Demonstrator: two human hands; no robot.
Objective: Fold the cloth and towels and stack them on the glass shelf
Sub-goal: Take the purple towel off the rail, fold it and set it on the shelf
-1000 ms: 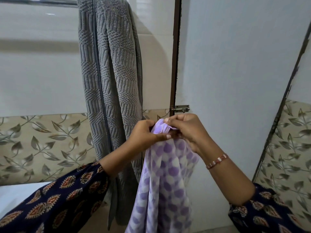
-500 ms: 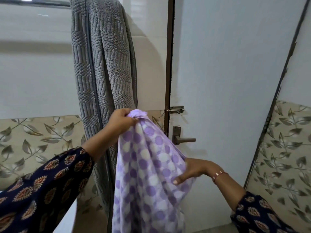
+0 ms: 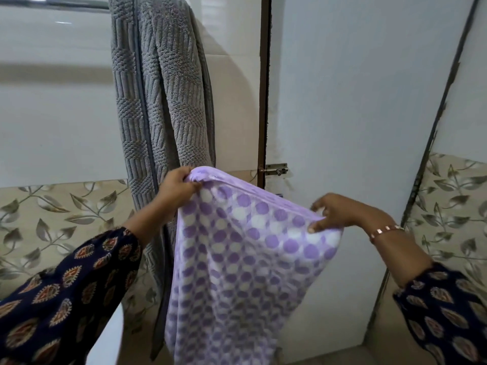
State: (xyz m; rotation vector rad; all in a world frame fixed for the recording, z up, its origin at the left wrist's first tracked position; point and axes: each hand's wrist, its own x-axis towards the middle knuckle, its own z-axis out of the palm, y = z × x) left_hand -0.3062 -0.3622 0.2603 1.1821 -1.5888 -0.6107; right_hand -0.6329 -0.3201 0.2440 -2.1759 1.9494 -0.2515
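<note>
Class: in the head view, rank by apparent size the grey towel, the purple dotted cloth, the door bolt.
1. purple dotted cloth and grey towel: similar; the cloth looks nearer, so unranked.
2. door bolt.

dotted cloth (image 3: pixel 237 259) before door (image 3: pixel 355 101), hanging towel (image 3: pixel 160 101) behind-left on rail (image 3: pixel 66 3)

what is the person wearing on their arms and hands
Both arms wear dark navy sleeves printed with red and orange leaf-shaped motifs, ending partway along the forearm. The right wrist carries a thin bracelet of pinkish and pale beads. The left hand and right hand are bare, without gloves; no rings can be made out.
</note>
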